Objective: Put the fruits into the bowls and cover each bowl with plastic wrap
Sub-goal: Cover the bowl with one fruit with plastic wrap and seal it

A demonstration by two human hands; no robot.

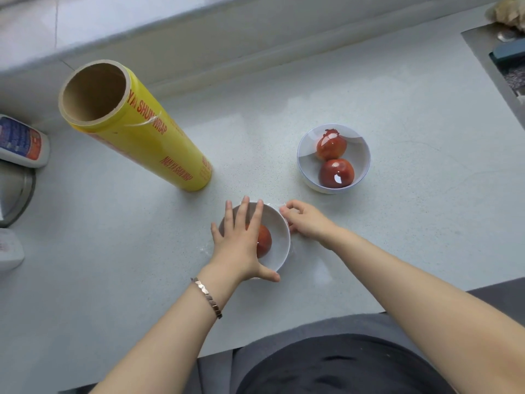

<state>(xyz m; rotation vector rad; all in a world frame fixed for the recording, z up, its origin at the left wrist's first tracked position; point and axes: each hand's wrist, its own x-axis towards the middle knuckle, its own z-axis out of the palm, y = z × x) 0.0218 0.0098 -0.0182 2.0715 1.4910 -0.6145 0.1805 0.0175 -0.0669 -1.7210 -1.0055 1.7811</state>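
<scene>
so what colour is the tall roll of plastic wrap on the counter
The tall roll of plastic wrap is yellow with red lettering; head view.

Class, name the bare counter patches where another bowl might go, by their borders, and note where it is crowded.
Bare: between the yellow roll and the far bowl; right of that bowl, toward the sink; front left, between the left forearm and the bottles. Crowded: the near bowl, with the left hand on it and the right hand pinching its plastic wrap.
</scene>
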